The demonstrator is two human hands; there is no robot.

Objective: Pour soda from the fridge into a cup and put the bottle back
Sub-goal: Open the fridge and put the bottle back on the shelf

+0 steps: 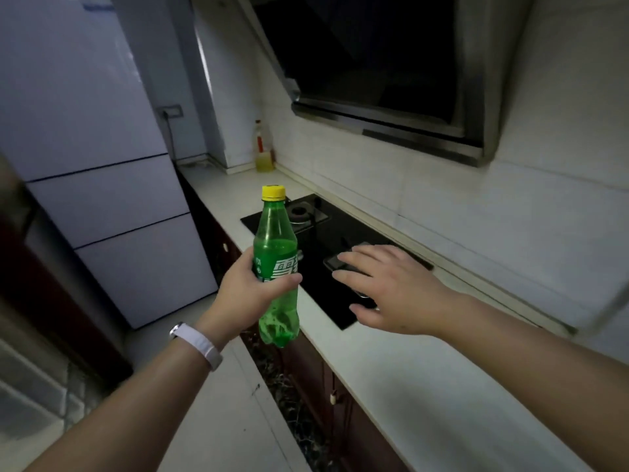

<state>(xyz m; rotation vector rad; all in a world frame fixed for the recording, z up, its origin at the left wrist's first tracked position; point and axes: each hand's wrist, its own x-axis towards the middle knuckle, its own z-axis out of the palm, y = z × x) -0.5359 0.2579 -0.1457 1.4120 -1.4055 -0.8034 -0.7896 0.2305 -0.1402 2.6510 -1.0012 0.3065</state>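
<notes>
Soda bottle's fridge (102,185) shut at our left, pale counter (391,362) with black hob (320,240), green soda bottle (275,264) upright, capped, gripped by our left hand (248,291), right hand (391,287) spread above the hob

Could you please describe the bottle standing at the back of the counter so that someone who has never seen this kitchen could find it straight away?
Start at the tall white fridge and follow the pale counter to its far corner against the tiled wall. There stands the oil bottle, upright and alone. Unlike the green soda bottle in the left hand, it is clear, with yellow liquid low inside and a red label.
</notes>
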